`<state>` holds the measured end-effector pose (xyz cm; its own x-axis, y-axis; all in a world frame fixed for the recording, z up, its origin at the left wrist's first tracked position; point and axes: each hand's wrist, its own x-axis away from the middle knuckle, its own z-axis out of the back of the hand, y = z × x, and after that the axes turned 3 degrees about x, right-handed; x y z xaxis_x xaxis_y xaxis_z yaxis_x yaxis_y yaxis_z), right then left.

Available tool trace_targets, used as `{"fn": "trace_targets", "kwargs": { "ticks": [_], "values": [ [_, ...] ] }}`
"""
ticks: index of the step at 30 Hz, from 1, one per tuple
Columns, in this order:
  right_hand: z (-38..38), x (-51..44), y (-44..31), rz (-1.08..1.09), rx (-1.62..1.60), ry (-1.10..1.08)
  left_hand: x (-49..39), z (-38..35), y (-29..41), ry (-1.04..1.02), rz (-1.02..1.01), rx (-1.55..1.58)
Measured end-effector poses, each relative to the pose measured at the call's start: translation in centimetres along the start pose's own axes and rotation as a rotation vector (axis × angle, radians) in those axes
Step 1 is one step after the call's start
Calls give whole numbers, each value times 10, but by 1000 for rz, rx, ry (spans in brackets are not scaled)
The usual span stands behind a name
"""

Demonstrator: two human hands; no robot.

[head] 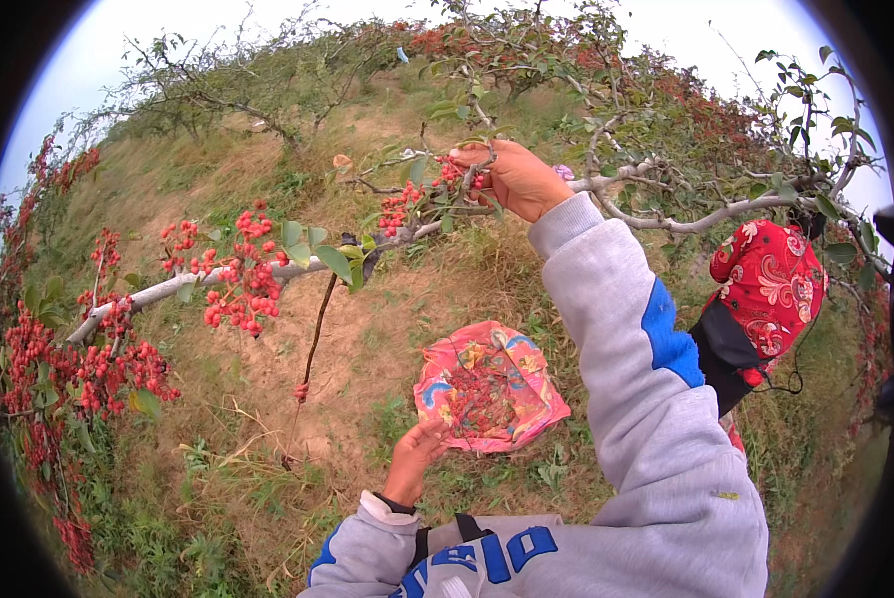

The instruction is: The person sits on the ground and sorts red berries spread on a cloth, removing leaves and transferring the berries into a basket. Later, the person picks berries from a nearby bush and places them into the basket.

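Note:
My right hand (519, 179) is raised to a tree branch, its fingers closed around a leafy twig (471, 179) beside a small cluster of red berries (447, 172). Another berry cluster (400, 209) hangs just left of it. Lower down, my left hand (418, 454) has its fingertips drawn together; whether they pinch anything I cannot tell. It appears in front of the near left edge of a pink patterned cloth or plastic bag (551, 407), which lies spread on the ground. Loose red berries (484, 396) with bits of leaf and stem fill its middle.
A pale branch (170, 288) crosses from left to right, bearing thick berry clusters (245, 276). A dark stick (319, 336) hangs or stands below it. At right, a person in a red patterned head covering (776, 284) is close to my sleeve. More bare trees (267, 112) stand beyond.

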<state>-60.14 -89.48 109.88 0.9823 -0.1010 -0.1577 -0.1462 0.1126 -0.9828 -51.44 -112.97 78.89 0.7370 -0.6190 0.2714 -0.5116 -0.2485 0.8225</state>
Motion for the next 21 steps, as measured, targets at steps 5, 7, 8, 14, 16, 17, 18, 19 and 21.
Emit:
{"fn": "trace_targets", "kwargs": {
  "ticks": [5, 7, 8, 14, 16, 17, 18, 19, 21],
  "values": [
    [13, 8, 8, 143, -277, 54, -1, -6, 7, 8, 20, -14],
    [13, 17, 10, 245, -297, 113, -1, -10, 8, 9, 33, -36],
    [11, 22, 12, 318, -311, 118, -2, -11, 8, 5, 33, -45],
    [-15, 56, 31, 592, -295, 397, -3, -20, 7, -25, 47, -70],
    [-19, 69, 35, 709, -262, 438, -3, -23, 5, -31, 47, -82],
    [-20, 75, 37, 710, -305, 450, -3, -25, 5, -35, 50, -92],
    [-21, 81, 41, 711, -348, 462, -3, -26, 4, -39, 51, -102],
    [-22, 87, 45, 732, -397, 451, -3, -28, 3, -41, 47, -96],
    [-20, 102, 55, 613, -538, 396, -3, -30, 3, -45, 45, -84]
  ]
}}
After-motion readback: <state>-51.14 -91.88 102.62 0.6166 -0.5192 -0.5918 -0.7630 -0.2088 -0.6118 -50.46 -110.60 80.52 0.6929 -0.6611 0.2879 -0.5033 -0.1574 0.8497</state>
